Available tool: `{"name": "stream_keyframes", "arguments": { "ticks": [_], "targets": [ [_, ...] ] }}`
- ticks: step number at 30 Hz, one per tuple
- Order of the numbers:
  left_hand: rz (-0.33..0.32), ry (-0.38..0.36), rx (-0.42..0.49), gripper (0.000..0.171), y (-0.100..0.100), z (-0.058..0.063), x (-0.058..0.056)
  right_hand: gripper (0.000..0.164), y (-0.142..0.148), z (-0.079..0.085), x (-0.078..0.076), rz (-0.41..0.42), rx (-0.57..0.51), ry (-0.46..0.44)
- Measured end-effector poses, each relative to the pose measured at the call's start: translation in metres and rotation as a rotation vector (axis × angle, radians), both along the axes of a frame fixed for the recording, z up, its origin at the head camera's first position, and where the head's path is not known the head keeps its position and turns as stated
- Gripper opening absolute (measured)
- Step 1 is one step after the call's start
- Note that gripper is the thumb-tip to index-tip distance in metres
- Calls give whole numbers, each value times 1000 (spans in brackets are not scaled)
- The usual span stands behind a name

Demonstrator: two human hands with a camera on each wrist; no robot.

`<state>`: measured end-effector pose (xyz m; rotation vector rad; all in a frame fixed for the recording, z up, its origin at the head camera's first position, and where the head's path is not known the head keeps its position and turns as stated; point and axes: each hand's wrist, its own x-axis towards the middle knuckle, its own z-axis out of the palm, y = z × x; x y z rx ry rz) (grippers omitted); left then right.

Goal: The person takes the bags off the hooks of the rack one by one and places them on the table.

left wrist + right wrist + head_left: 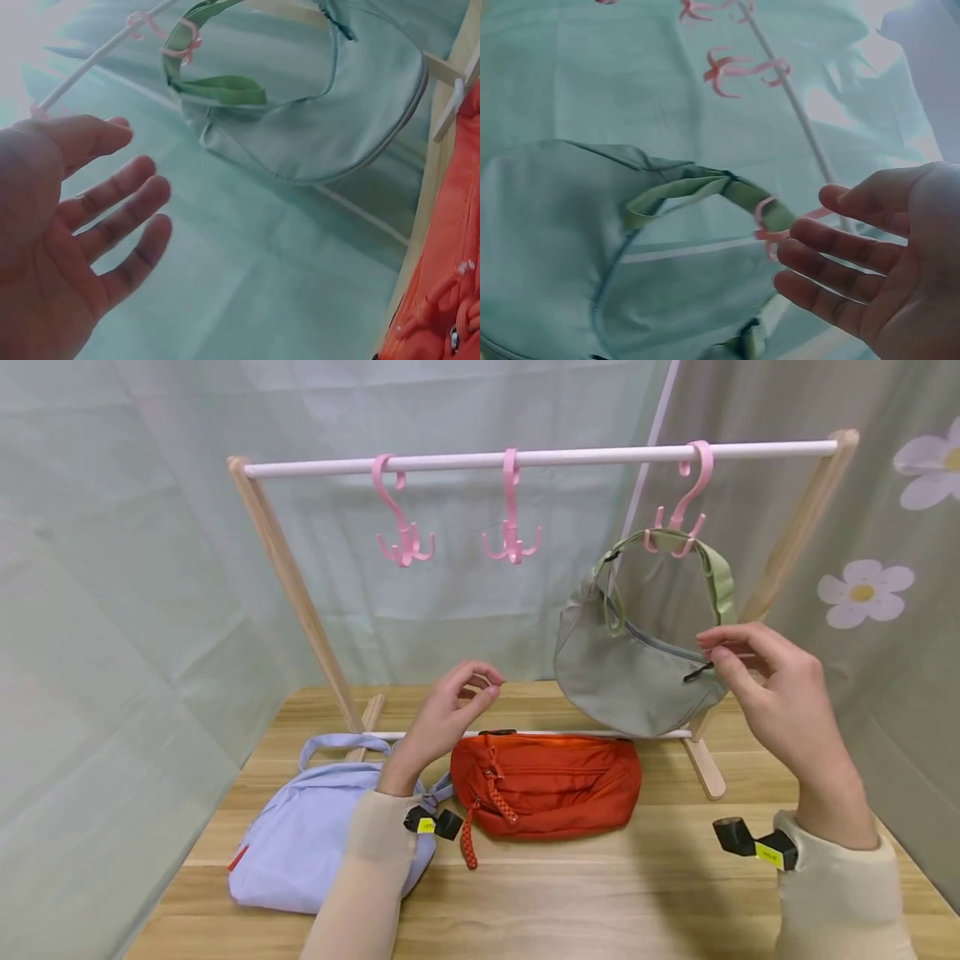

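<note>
A grey-green shoulder bag [637, 677] hangs by its light green strap [720, 581] from the right-hand pink hook [693, 497]. My right hand [787, 702] is by the bag's right side, near the dark zipper pull [697, 672]. In the right wrist view its fingers [832, 270] are loosely bent with nothing between them. Left of the bag, my left hand [450, 710] hovers above a red-orange waist bag [555, 785]. The left wrist view shows the fingers [124, 217] spread and holding nothing.
Two more pink hooks, one at left [405, 539] and one in the middle [512, 527], hang from the white rail [585, 457] of a wooden-legged rack. A pale blue bag [300, 843] lies at the left of the wooden table [562, 902], partly behind my left forearm. Curtains surround the table.
</note>
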<state>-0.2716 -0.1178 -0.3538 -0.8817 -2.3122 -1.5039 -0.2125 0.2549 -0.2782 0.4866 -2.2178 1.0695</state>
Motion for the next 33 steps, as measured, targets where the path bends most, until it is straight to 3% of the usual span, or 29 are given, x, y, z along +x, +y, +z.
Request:
{"name": "stream_keyframes", "arguments": {
  "ticks": [6,12,16,26,33],
  "targets": [
    [-63,12,-84,23,4,14,-7,19,5,24,-6,5,133,22],
    [-80,35,-170,28,8,32,-14,20,8,51,-2,114,96,-91],
    [-90,37,-241,35,12,41,-22,20,9,73,-3,126,52,-93],
    [-75,68,-329,48,35,48,-31,22,7,111,-27,51,-67,33],
    [-66,114,-370,48,43,53,-39,32,-3,120,-47,10,35,219]
  ]
}}
